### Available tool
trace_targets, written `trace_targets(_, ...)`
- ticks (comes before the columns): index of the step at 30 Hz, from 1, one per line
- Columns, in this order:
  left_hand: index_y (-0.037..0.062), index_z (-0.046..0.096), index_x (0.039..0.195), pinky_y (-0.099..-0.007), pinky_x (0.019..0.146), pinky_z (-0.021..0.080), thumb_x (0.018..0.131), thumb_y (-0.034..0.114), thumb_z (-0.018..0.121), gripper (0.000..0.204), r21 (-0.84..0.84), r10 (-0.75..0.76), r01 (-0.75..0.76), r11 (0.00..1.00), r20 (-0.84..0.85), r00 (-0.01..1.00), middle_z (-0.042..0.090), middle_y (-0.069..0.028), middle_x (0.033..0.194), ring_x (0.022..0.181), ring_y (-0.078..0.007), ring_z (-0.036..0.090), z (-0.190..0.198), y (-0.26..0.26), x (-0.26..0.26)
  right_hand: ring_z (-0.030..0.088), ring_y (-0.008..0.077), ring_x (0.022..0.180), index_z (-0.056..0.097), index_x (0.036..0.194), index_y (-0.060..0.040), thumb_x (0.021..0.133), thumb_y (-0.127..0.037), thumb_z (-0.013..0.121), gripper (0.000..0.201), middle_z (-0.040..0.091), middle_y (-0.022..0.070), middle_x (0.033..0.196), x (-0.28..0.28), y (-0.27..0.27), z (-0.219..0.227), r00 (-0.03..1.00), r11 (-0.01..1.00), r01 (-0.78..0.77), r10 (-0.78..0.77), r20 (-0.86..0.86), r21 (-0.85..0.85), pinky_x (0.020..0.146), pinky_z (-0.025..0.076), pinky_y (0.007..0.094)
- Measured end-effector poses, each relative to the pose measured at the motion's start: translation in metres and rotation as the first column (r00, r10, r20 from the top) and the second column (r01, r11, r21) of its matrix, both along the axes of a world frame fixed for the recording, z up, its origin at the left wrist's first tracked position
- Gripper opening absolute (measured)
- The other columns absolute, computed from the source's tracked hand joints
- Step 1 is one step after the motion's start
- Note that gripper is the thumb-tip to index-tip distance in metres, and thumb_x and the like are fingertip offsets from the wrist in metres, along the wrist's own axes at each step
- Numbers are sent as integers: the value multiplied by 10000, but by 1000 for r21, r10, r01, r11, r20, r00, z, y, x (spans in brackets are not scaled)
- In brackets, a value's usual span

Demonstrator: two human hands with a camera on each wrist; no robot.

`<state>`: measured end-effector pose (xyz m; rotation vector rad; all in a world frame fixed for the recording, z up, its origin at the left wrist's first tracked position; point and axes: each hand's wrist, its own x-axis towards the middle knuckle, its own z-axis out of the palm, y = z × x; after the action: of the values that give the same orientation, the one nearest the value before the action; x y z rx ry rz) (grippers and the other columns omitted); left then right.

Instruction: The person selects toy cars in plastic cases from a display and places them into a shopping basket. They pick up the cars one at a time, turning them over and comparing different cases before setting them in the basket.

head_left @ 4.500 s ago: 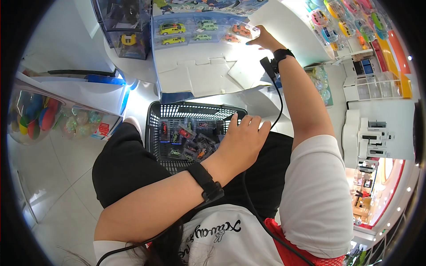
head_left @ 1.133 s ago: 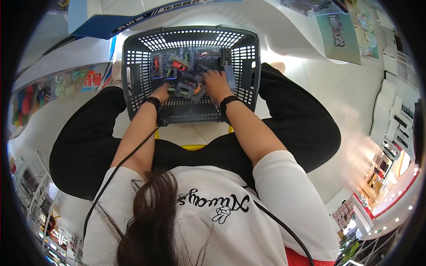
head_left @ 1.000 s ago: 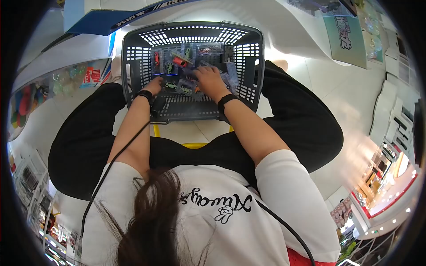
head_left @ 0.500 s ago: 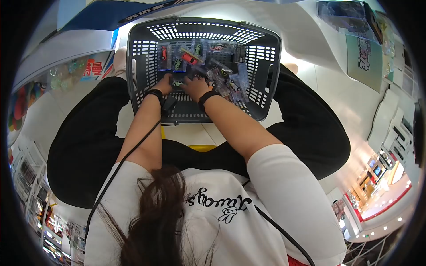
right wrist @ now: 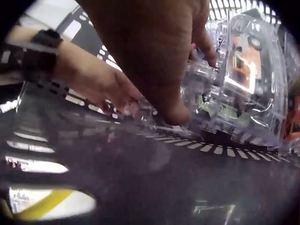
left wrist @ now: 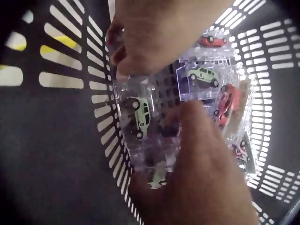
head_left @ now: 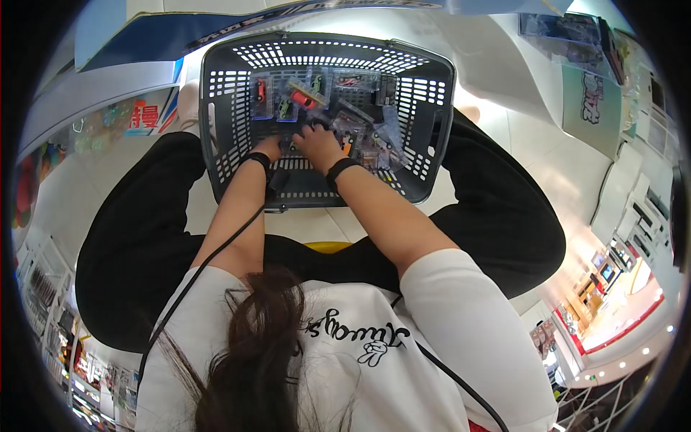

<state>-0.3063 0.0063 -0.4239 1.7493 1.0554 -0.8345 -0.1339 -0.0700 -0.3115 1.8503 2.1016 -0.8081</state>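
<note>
Both hands reach into the dark grey shopping basket (head_left: 237, 137), which holds several toy cars in clear plastic boxes. My left hand (head_left: 271, 149) is low at the near left, its bent fingers at the end of a boxed light green toy car (left wrist: 142, 117). In the right wrist view the left fingertips pinch clear plastic. My right hand (head_left: 320, 147) lies just beside it, thumb and fingers spread round another boxed green toy car (left wrist: 159, 176), partly hidden under the hand. Right of it lie a boxed orange toy car (right wrist: 248, 65) and more boxes. A boxed red toy car (head_left: 303, 99) lies tilted farther back.
The basket stands between the person's black-trousered legs (head_left: 497, 209). A blue display box edge (head_left: 165, 36) overhangs behind it. A black cable (head_left: 209, 261) runs from the left wrist. Boxed goods (head_left: 561, 32) are at the upper right.
From reaching up to a display of toy cars, the right hand has come down into the basket. Both hands are now close together at its near left, and several boxes lie shifted to the right.
</note>
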Motion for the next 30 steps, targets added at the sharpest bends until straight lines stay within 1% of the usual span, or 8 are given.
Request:
trace_targets(12, -2, 455, 1248, -415, 960, 454, 664, 289, 807, 741, -143, 125, -121, 982, 25, 992, 588, -244, 1165, 1126, -375, 559, 39, -6, 32, 632, 293, 805, 582, 884, -4, 661, -196, 771, 350, 602, 150, 934, 90, 34, 98, 790, 858, 514, -474, -389, 0, 704, 517, 376)
trace_targets(15, -11, 495, 1220, -409, 950, 467, 680, 276, 790, 679, 50, 8, -9, 999, 19, 1000, 589, -242, 1146, 1101, -380, 571, 36, -3, 42, 646, 237, 753, 562, 868, 22, 709, -221, 763, 353, 615, 154, 909, 109, 45, 148, 335, 493, 639, -869, -363, -591, 679, 541, 335)
trace_targets(17, -18, 537, 1179, -405, 937, 478, 697, 267, 774, 608, 253, -87, 71, 965, 54, 995, 585, -245, 1145, 1087, -381, 578, 5, 0, 39, 664, 269, 874, 520, 1079, 76, 808, -235, 705, 452, 596, 200, 1058, 130, 44, 169, 181, 464, 383, -885, -428, -799, 761, 566, 345)
trace_targets(18, -9, 589, 1113, -405, 922, 489, 698, 264, 755, 524, 199, -9, 2, 980, 35, 999, 568, -266, 1157, 1063, -393, 587, 140, 26, 56, 660, 299, 907, 492, 1145, 80, 828, -226, 686, 482, 587, 206, 1099, 137, 47, 199, 82, 444, 216, -896, -437, -869, 795, 564, 358)
trace_targets(20, 0, 594, 1094, -404, 903, 492, 678, 280, 753, 526, 221, 16, -70, 973, 236, 972, 586, -253, 1126, 1041, -381, 598, 108, 52, 42, 645, 327, 988, 425, 1268, 68, 879, -197, 627, 512, 584, 205, 1147, 149, 51, 261, -74, 509, -26, -859, -506, -860, 846, 556, 379)
trace_targets(22, 6, 598, 1070, -401, 869, 495, 658, 293, 747, 524, 199, -41, -23, 980, 310, 950, 611, -229, 1077, 1001, -359, 613, 177, 75, 46, 625, 346, 1043, 381, 1344, 31, 908, -186, 595, 532, 558, 204, 1219, 160, 50, 311, -230, 646, -99, -755, -614, -757, 896, 532, 437)
trace_targets(23, 8, 599, 1055, -397, 843, 497, 647, 299, 742, 521, 169, -110, 63, 984, 286, 952, 627, -212, 1044, 974, -343, 622, 262, 87, 54, 593, 360, 1095, 373, 1357, 20, 906, -189, 590, 543, 525, 196, 1268, 164, 51, 338, -229, 697, -50, -705, -671, -715, 949, 494, 472)
trace_targets(30, 40, 535, 1171, -345, 899, 461, 772, 176, 669, 441, -112, 15, 71, 991, 626, 779, 598, -79, 1090, 1035, -202, 576, 456, 108, 41, 551, 319, 1160, 298, 1399, 14, 893, -236, 578, 629, 492, 193, 1314, 170, 40, 421, -342, 913, 304, -161, -926, -271, 1007, 431, 467)
